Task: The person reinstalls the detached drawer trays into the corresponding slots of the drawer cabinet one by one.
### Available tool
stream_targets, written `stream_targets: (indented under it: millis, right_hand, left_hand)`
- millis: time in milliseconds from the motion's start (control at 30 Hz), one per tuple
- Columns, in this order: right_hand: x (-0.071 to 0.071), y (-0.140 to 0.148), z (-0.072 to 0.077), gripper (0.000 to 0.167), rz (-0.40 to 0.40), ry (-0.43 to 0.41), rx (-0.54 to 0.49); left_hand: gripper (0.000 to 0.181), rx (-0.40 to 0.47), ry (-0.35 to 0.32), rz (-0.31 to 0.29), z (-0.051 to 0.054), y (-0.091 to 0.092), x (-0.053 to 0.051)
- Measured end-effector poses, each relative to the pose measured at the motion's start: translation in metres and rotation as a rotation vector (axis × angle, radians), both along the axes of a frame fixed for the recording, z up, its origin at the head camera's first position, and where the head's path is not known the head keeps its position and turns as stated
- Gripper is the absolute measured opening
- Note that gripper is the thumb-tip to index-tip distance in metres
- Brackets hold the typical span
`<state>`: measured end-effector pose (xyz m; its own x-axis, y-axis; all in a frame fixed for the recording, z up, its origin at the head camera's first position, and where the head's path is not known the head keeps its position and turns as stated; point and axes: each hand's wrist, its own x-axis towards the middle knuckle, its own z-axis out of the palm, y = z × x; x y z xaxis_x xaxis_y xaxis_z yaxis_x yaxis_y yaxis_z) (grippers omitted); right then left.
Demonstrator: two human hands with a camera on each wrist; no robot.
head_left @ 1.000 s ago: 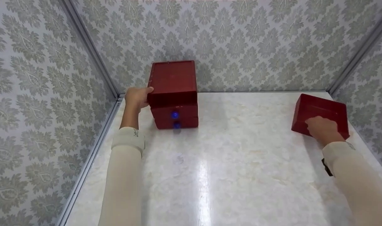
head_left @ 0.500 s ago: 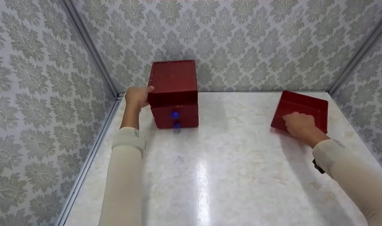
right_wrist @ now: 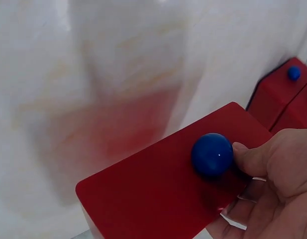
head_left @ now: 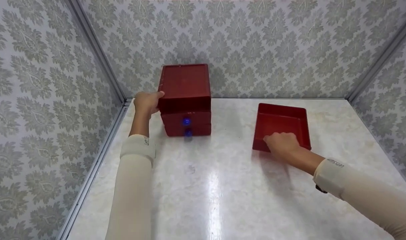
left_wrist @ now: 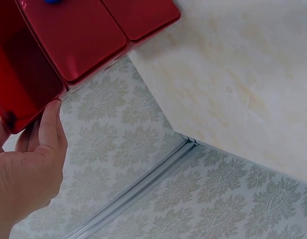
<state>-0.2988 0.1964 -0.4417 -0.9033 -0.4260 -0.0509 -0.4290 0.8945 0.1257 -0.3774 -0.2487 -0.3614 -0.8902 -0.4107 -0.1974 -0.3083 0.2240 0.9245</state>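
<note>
A red drawer cabinet (head_left: 184,81) stands against the back wall. Its top compartment (left_wrist: 31,64) is an open slot, and the lower drawers (head_left: 199,118) carry blue knobs (head_left: 186,121). My left hand (head_left: 146,102) grips the cabinet's upper left side, with the thumb on the top edge. To the right, my right hand (head_left: 282,143) holds a loose red drawer (head_left: 281,120) by its front wall. The drawer is raised above the table and tilted, and its visible inside holds nothing. In the right wrist view my thumb lies beside the drawer's blue knob (right_wrist: 212,154).
The pale marbled table (head_left: 189,186) reaches to patterned walls (head_left: 243,43) at the back and both sides. A grey metal rail (head_left: 89,180) runs along the left table edge. The drawer casts a shadow on the table beneath it.
My right hand has carried the red drawer leftward from the far right toward the cabinet, turning it straighter. My left hand and the cabinet have stayed in place.
</note>
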Motion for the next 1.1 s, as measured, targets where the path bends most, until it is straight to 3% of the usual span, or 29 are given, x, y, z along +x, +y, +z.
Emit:
stream_targets:
  millis: [200,333,467,800,1000,1100]
  right_hand:
    - [0.025,-0.031,-0.006,0.009,0.089,0.009,0.039]
    - [0.039,-0.049,-0.01,0.015,0.164,0.056,0.073]
    - [0.052,-0.069,-0.015,0.014,0.209,0.089,0.05]
    - [0.081,-0.12,-0.025,0.02,0.3,0.109,0.084]
    - [0.097,-0.153,-0.031,0.017,0.391,0.161,0.187]
    - [0.104,-0.168,-0.034,0.015,0.428,0.211,0.169]
  left_hand:
    - [0.065,-0.028,-0.001,0.021,0.0,0.004,0.0]
    - [0.06,-0.074,-0.013,0.02,-0.001,0.004,-0.001]
    - [0.058,-0.122,-0.028,0.017,-0.001,0.002,-0.003]
    - [0.056,-0.128,-0.009,0.042,-0.003,0.0,-0.004]
    - [0.054,-0.131,-0.012,0.035,-0.002,0.003,-0.003]
    - [0.051,-0.122,-0.008,0.034,-0.002,0.004,-0.002]
